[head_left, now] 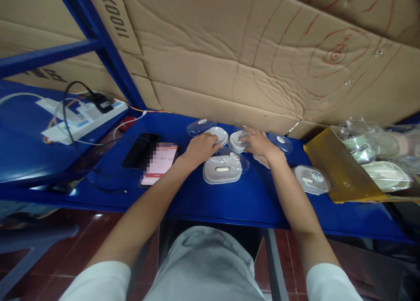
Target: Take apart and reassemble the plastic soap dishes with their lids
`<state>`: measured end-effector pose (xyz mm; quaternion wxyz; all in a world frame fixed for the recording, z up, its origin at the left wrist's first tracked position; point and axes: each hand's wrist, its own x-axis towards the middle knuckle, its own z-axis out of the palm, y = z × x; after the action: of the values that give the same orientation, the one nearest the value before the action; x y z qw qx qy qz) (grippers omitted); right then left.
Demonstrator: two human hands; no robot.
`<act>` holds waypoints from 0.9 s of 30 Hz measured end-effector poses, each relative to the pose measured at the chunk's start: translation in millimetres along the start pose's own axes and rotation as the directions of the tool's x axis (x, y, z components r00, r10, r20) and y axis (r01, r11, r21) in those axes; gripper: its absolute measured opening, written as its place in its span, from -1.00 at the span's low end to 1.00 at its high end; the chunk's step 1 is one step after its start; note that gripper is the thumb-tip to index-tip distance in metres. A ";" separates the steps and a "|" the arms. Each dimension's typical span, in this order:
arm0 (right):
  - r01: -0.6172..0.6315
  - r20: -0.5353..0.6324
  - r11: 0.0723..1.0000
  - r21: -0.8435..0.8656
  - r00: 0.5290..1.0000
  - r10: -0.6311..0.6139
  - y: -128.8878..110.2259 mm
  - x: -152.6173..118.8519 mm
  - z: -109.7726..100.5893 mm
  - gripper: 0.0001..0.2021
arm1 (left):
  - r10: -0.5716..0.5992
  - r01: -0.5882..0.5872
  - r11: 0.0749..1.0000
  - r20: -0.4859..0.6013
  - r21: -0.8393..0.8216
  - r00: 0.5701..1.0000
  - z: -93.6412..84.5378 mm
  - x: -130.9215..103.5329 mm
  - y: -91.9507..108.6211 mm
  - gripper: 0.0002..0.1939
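Near the back of the blue table, my left hand [204, 146] is closed at the rim of a white oval dish [222, 134], with its fingers curled. My right hand [259, 142] grips a second white oval dish [235, 143], its fingertips reaching over the inside. The undersides of both hands are hidden. In front of them lies a grey-white dish [215, 175] with a small cream oblong piece [223, 169] in its middle. A clear plastic lid [242, 162] overlaps this dish. Another dish [311, 185] with such a piece sits right of my right forearm.
Clear lids [198, 127] [282, 144] lie beside the hands. A yellow-brown box [320, 161] of bagged plastic parts stands right. Left are a lit phone [160, 163], a dark phone [136, 150] and a power strip [70, 130] with cables. A cardboard wall [203, 51] rises behind.
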<state>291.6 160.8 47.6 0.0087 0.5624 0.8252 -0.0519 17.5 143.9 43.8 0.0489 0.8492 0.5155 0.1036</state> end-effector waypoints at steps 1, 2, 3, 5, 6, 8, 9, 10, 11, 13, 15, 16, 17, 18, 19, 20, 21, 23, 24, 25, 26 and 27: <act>0.003 -0.001 1.000 -0.005 1.000 -0.003 -0.9 -0.1 -0.7 -0.53 | 0.005 -0.005 1.000 0.003 0.005 1.000 0.9 0.2 -0.6 -0.66; 0.003 -0.001 1.000 -0.008 1.000 -0.003 -1.8 -0.5 -1.9 -0.56 | 0.012 -0.012 1.000 0.004 0.010 1.000 2.0 0.5 -0.9 -0.66; 0.002 0.001 1.000 -0.009 1.000 -0.001 -2.4 -1.1 -3.6 -0.59 | 0.020 -0.020 1.000 0.005 0.016 1.000 3.3 0.8 -1.1 -0.65; -0.003 0.005 1.000 -0.007 1.000 0.003 -3.1 -2.7 -7.8 -0.63 | 0.034 -0.034 0.999 0.004 0.026 0.999 5.9 1.3 -1.0 -0.64; -0.005 0.006 1.000 -0.005 1.000 0.005 -2.9 -3.6 -10.4 -0.63 | 0.040 -0.040 0.999 0.002 0.030 0.999 6.9 1.6 -0.8 -0.65; -0.012 0.003 1.000 0.000 1.000 0.012 -1.2 -5.7 -16.3 -0.62 | 0.043 -0.043 0.998 -0.007 0.035 0.999 8.1 1.8 -0.3 -0.71; -0.018 -0.002 1.000 0.002 1.000 0.018 0.5 -7.1 -19.6 -0.61 | 0.040 -0.040 0.999 -0.014 0.037 0.999 8.3 1.8 0.1 -0.72; -0.025 -0.007 1.000 0.002 1.000 0.025 2.7 -8.7 -23.0 -0.60 | 0.035 -0.034 0.999 -0.024 0.037 0.999 8.3 1.8 0.5 -0.72; -0.035 -0.014 0.999 0.002 0.999 0.035 5.2 -10.5 -26.4 -0.59 | 0.027 -0.025 0.999 -0.036 0.037 0.999 8.0 1.8 0.9 -0.71; -0.058 -0.025 0.998 -0.002 0.998 0.058 11.0 -14.5 -32.6 -0.58 | 0.007 -0.005 0.999 -0.063 0.033 0.998 7.1 2.4 1.5 -0.67; -0.085 -0.036 0.996 -0.011 0.996 0.085 16.0 -18.1 -37.2 -0.59 | -0.017 0.019 0.999 -0.094 0.025 0.995 5.4 3.5 1.7 -0.64; -0.102 -0.043 0.995 -0.017 0.994 0.101 17.7 -19.4 -38.8 -0.61 | -0.031 0.034 0.999 -0.111 0.021 0.993 4.2 4.2 1.6 -0.62; -0.121 -0.052 0.992 -0.023 0.991 0.120 18.7 -20.3 -39.8 -0.62 | -0.047 0.050 0.999 -0.130 0.017 0.990 2.9 4.8 1.3 -0.61; -0.143 -0.063 0.989 -0.030 0.988 0.141 18.9 -20.8 -40.6 -0.64 | -0.064 0.067 0.998 -0.150 0.013 0.987 1.5 5.3 0.9 -0.60; -0.167 -0.077 0.985 -0.037 0.984 0.164 18.1 -21.1 -41.3 -0.65 | -0.080 0.083 0.997 -0.169 0.010 0.982 0.3 5.7 0.4 -0.59; -0.189 -0.093 0.981 -0.043 0.978 0.184 16.4 -21.3 -42.0 -0.65 | -0.092 0.095 0.995 -0.187 0.007 0.978 -0.7 5.7 -0.1 -0.59; -0.205 -0.110 0.978 -0.047 0.974 0.199 13.6 -21.6 -42.8 -0.63 | -0.099 0.102 0.995 -0.201 0.005 0.975 -1.3 5.6 -0.6 -0.60; -0.208 -0.138 0.977 -0.049 0.970 0.200 4.8 -23.3 -44.9 -0.58 | -0.095 0.099 0.995 -0.217 0.004 0.972 -0.8 5.1 -1.3 -0.62; -0.189 -0.140 0.981 -0.044 0.973 0.181 -1.3 -24.8 -46.0 -0.57 | -0.089 0.092 0.996 -0.219 0.004 0.972 0.1 4.9 -1.4 -0.63; -0.154 -0.129 0.987 -0.033 0.980 0.149 -8.4 -26.7 -46.7 -0.58 | -0.080 0.083 0.997 -0.218 0.003 0.973 1.2 4.9 -1.4 -0.64; -0.109 -0.109 0.994 -0.017 0.988 0.106 -16.4 -29.0 -47.0 -0.61 | -0.070 0.072 0.997 -0.214 0.002 0.974 2.1 5.1 -1.4 -0.65; -0.049 -0.074 0.999 0.012 0.996 0.050 -25.2 -31.3 -46.5 -0.63 | -0.056 0.057 0.998 -0.207 -0.002 0.977 2.4 5.6 -1.4 -0.67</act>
<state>281.7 127.0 98.0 -0.0235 0.5844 0.8104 -0.0348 19.3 149.5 41.9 -0.0037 0.8188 0.5421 0.1889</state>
